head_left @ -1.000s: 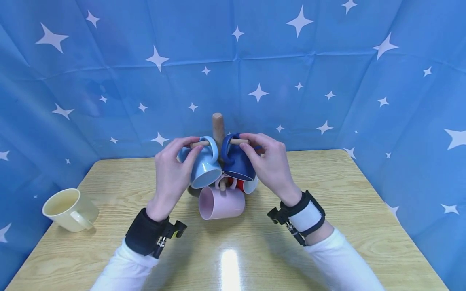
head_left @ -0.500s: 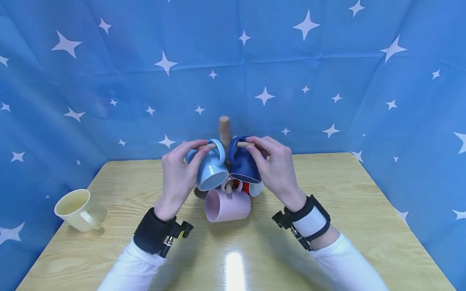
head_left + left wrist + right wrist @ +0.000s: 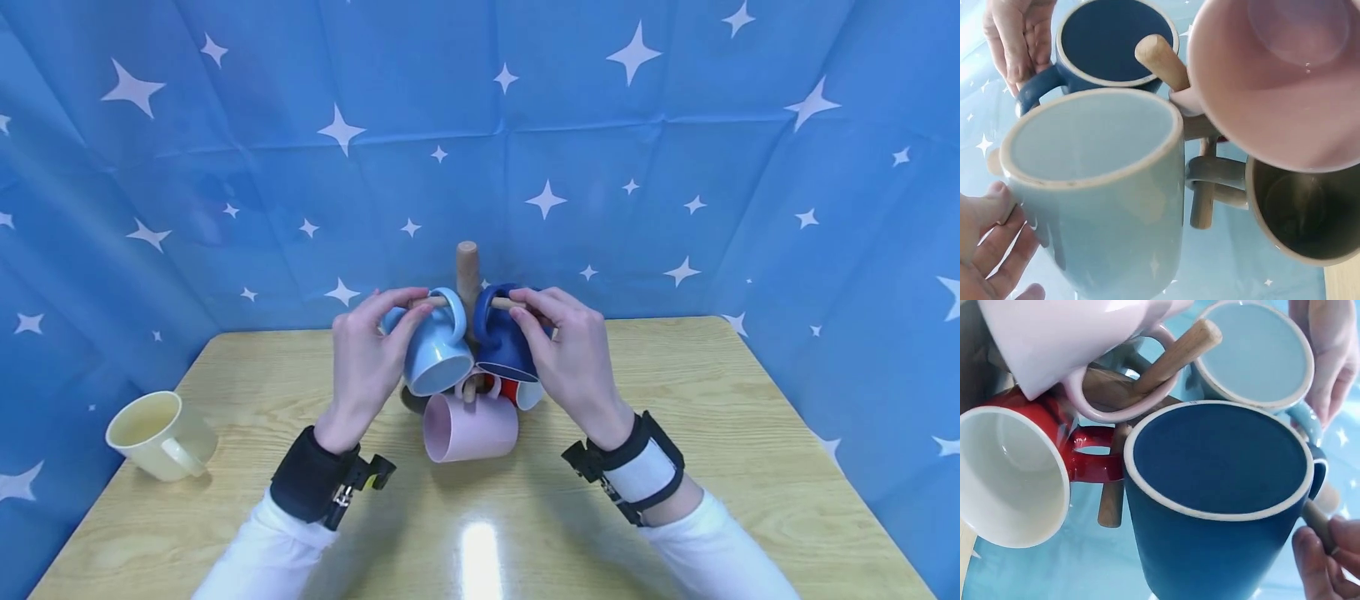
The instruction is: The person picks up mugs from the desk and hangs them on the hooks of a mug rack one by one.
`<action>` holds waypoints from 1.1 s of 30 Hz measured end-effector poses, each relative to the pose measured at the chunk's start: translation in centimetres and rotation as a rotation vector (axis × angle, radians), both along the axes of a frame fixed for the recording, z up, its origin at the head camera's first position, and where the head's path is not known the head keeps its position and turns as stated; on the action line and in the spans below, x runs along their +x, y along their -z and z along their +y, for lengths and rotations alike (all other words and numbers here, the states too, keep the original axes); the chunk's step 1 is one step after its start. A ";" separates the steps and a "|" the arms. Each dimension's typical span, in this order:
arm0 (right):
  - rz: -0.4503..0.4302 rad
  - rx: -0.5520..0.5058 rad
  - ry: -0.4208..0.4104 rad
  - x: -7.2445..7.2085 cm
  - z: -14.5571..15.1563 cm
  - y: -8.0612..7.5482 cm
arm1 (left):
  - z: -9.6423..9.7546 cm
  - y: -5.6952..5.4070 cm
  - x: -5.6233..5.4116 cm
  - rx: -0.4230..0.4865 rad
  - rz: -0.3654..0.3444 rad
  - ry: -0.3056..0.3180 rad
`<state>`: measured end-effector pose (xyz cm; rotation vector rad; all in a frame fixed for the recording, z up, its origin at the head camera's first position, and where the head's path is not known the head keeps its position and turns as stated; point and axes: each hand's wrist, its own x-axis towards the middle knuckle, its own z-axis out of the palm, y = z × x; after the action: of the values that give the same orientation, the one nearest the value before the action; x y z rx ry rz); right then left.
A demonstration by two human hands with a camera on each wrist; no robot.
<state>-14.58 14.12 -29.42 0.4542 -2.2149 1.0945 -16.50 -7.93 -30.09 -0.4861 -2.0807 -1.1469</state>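
A wooden mug tree (image 3: 468, 271) stands mid-table, hung with several mugs. Thumb and forefinger of my left hand (image 3: 363, 354) pinch the end of the upper left peg (image 3: 429, 302), where a light blue mug (image 3: 438, 358) hangs by its handle, base toward me. Mirroring it, my right hand (image 3: 577, 354) pinches the upper right peg (image 3: 1317, 526), which carries a dark blue mug (image 3: 504, 343). Lower down hang a pink mug (image 3: 472, 429) in front, a red mug (image 3: 1013, 478) with a white inside, and a grey-brown mug (image 3: 1300, 212).
Off to the left, a cream mug (image 3: 161, 437) stands upright on the wood-grain table (image 3: 735, 442). A blue curtain (image 3: 420, 75) with white stars closes off the back and sides.
The head view has shifted slightly, moving everything a little to the right in the picture. Both hands keep their hold on the pegs, and the mugs hang as before.
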 end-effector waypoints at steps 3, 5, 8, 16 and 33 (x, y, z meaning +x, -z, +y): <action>0.019 0.002 -0.001 0.2 0.0 -0.1 | 0.0 -0.2 -0.3 -0.019 -0.002 -0.006; 0.023 0.001 -0.005 0.3 0.0 -0.2 | -0.1 -0.2 -0.5 -0.024 -0.010 -0.005; 0.035 0.008 0.003 0.4 0.0 -0.1 | -0.1 -0.2 -0.8 -0.027 -0.027 0.011; 0.101 0.042 0.023 1.1 0.0 0.1 | -0.1 -0.3 -1.9 -0.030 -0.074 0.055; 0.174 0.114 0.026 2.5 -1.1 0.2 | 0.0 -0.7 -3.7 -0.074 -0.166 0.099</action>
<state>-12.13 13.04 -29.61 0.5470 -2.1295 0.8840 -20.17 -7.89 -29.39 -0.5512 -2.2706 -1.2060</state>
